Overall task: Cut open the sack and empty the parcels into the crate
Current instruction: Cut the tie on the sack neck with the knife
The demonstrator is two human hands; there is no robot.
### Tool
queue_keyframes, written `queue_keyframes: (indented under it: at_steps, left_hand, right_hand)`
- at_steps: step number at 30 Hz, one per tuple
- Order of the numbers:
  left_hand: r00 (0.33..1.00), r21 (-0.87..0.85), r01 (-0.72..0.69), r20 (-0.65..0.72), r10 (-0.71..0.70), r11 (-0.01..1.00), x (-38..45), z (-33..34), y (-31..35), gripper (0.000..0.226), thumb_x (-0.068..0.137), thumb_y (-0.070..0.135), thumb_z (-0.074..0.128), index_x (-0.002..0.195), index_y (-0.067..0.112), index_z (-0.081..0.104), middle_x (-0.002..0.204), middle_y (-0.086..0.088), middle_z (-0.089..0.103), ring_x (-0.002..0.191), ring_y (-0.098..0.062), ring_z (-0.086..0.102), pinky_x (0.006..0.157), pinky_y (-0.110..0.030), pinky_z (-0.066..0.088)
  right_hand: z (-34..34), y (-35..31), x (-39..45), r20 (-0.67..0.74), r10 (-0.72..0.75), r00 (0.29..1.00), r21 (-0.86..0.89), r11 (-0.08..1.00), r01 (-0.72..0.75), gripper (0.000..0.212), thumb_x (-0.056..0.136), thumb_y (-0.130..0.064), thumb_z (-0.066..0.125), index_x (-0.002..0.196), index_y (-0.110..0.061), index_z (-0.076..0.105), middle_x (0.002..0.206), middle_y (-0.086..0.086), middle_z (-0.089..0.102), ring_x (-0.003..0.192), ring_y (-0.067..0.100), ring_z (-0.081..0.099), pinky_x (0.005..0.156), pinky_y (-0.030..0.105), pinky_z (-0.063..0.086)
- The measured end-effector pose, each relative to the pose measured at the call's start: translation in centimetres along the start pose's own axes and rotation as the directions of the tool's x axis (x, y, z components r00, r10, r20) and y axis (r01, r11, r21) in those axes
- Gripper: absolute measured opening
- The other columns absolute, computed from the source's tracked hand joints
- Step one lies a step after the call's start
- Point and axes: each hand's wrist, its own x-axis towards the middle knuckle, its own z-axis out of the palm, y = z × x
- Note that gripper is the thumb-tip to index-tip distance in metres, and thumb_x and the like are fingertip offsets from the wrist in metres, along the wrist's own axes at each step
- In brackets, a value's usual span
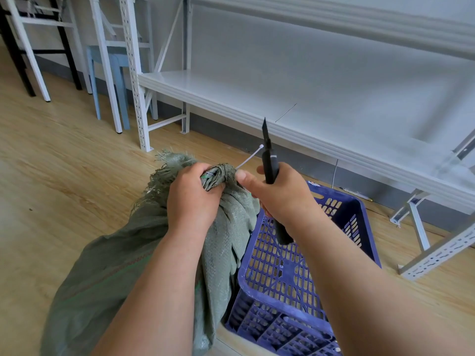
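Observation:
A grey-green woven sack (123, 268) lies on the wooden floor, its neck bunched and tied with a white cable tie (250, 156). My left hand (192, 196) grips the bunched neck just below the frayed mouth. My right hand (280, 194) holds a black utility knife (270, 163) with the blade pointing up, and its thumb touches the neck by the tie. A blue perforated plastic crate (359, 232) stands to the right of the sack, under my right forearm. No parcels show; the sack hides its contents.
A white metal shelving rack (282, 98) runs along the wall behind, its low shelf just beyond the crate. A light blue stool (110, 65) and white frame legs stand at the back left. Bare wooden floor (51, 163) spreads to the left.

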Motion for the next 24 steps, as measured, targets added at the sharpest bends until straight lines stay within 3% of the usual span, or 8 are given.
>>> queue_keyframes:
  at_steps: [3,7,13,17,20,24]
  left_hand:
    - [1.0,0.002,-0.01,0.009,0.01,1.0,0.0,-0.1,-0.1,0.029,0.08,0.026,0.074,0.108,0.026,0.065,0.102,0.003,0.064,0.088,-0.019,0.06,0.071,-0.027,0.044]
    - [0.999,0.02,-0.031,0.034,0.03,0.999,-0.2,0.1,0.2,0.027,0.081,0.027,0.074,0.106,0.03,0.064,0.102,0.004,0.063,0.086,-0.019,0.06,0.069,-0.03,0.049]
    - [0.993,0.066,-0.104,0.061,0.1,0.992,-0.8,0.5,1.2,0.027,0.081,0.024,0.075,0.105,0.029,0.064,0.103,0.005,0.059,0.087,-0.019,0.059,0.073,-0.032,0.051]
    - [0.987,0.121,-0.15,0.076,0.141,0.981,-0.5,0.6,1.6,0.029,0.082,0.025,0.074,0.108,0.028,0.063,0.109,0.006,0.059,0.093,-0.02,0.059,0.079,-0.038,0.052]
    - [0.982,0.174,-0.177,0.089,0.164,0.969,-0.3,0.9,1.9,0.032,0.083,0.028,0.072,0.112,0.029,0.06,0.114,0.007,0.057,0.102,-0.021,0.057,0.087,-0.042,0.048]
    - [0.972,0.362,-0.219,0.161,0.17,0.906,0.1,1.4,2.8,0.048,0.081,0.042,0.07,0.124,0.037,0.05,0.128,0.006,0.05,0.122,-0.022,0.042,0.099,-0.042,0.032]
  right_hand:
    - [0.3,0.3,1.4,-0.061,0.009,0.998,-0.065,0.998,-0.013,0.043,0.08,-0.05,0.07,0.109,-0.021,0.057,0.095,0.0,0.066,0.079,0.018,0.064,0.076,0.037,0.057]
    - [1.0,0.8,2.6,-0.137,-0.037,0.99,-0.103,0.994,0.023,0.029,0.085,-0.042,0.067,0.102,-0.021,0.056,0.087,-0.002,0.064,0.077,0.019,0.066,0.07,0.035,0.057]
    - [1.5,1.1,3.8,-0.247,-0.028,0.969,0.084,0.995,0.05,0.007,0.088,-0.027,0.067,0.092,-0.022,0.067,0.077,-0.001,0.067,0.066,0.018,0.065,0.064,0.031,0.056]
    - [1.3,1.0,4.5,-0.252,-0.024,0.967,0.081,0.996,0.046,0.005,0.089,-0.024,0.064,0.087,-0.02,0.067,0.07,-0.003,0.063,0.063,0.019,0.064,0.061,0.029,0.054]
    - [0.8,1.2,5.0,-0.209,0.003,0.978,0.111,0.994,0.021,0.01,0.087,-0.019,0.067,0.08,-0.025,0.063,0.075,-0.001,0.065,0.072,0.021,0.069,0.069,0.035,0.057]
    - [-0.3,1.6,5.6,-0.251,0.01,0.968,0.1,0.995,0.015,0.007,0.087,-0.016,0.064,0.083,-0.022,0.068,0.08,0.002,0.071,0.079,0.025,0.071,0.072,0.039,0.059]
